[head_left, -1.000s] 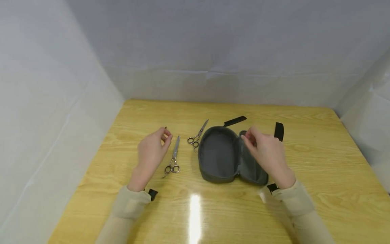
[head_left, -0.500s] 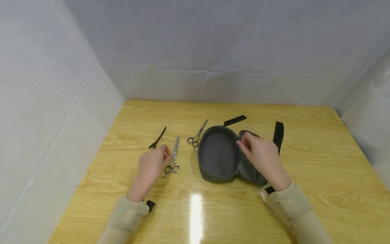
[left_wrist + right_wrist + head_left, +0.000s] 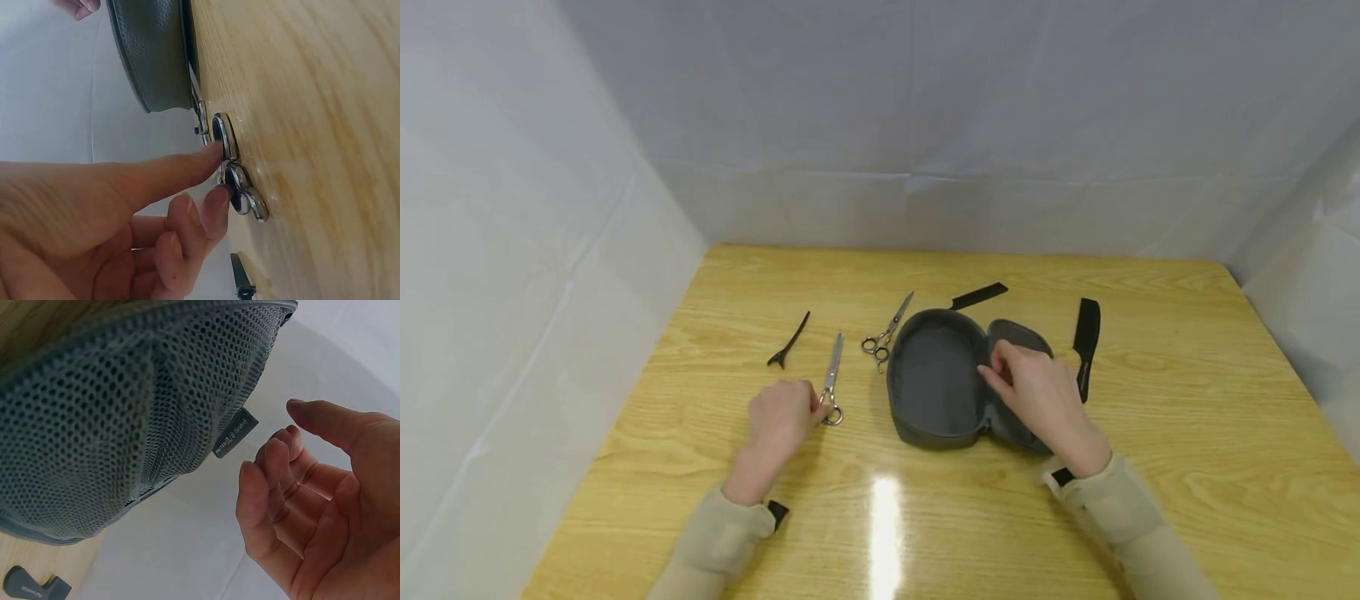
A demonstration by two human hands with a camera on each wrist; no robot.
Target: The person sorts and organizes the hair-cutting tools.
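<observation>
The long scissors lie flat on the desk, blades pointing away, just left of the open grey case. The left hand touches their finger rings: its grip is a thumb and fingertip laid on the 2 rings, not closed around them. The right hand hovers over the case's mesh-lined lid, its grip loose, fingers relaxed and holding nothing.

A 2nd, smaller pair of scissors lies by the case's far left edge, a black hair clip further left, 1 black comb behind the case, another on its right. The desk is glossy yellow woodgrain with a glare streak near the front, enclosed by pale grey-white sheeting on 3 sides.
</observation>
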